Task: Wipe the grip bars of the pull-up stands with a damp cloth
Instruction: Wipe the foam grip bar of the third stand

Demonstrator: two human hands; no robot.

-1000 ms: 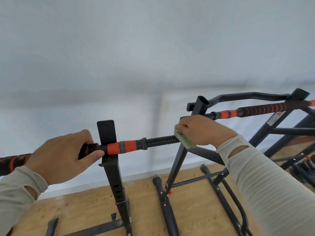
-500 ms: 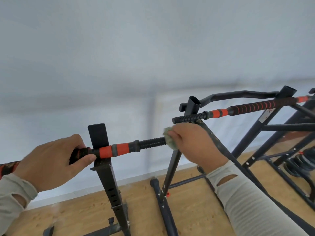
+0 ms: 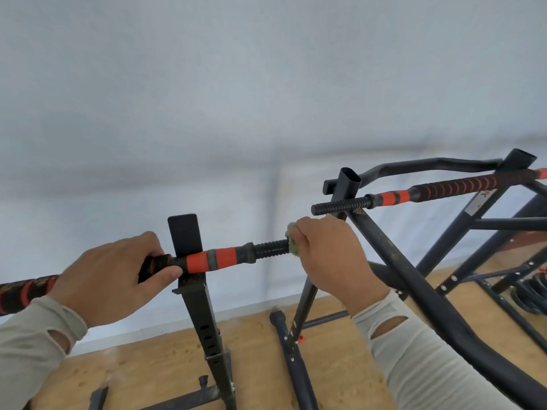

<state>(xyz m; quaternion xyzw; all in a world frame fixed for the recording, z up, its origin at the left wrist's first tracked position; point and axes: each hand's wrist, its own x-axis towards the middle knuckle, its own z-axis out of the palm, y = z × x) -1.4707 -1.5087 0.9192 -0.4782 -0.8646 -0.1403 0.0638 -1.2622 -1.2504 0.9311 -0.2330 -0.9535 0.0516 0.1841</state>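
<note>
Green cloth (image 3: 291,239) clenched in my right hand (image 3: 328,258) caps the grip bar (image 3: 225,258) end; my left hand (image 3: 115,276) grasps the bar.

Soft, even daylight, faint shadows, slight overall blur, wide-angle bending at edges.

The near grip bar (image 3: 219,259) lies almost flat across a black stand post (image 3: 204,315). It has orange and grey bands, then a black ribbed end pointing right. A small, fuzzy green cloth (image 3: 293,238) is bunched up right at the tip of that ribbed end. A second grip bar (image 3: 429,190) sits farther back on the right, tilted up, with orange bands and a bare ribbed end.
</note>
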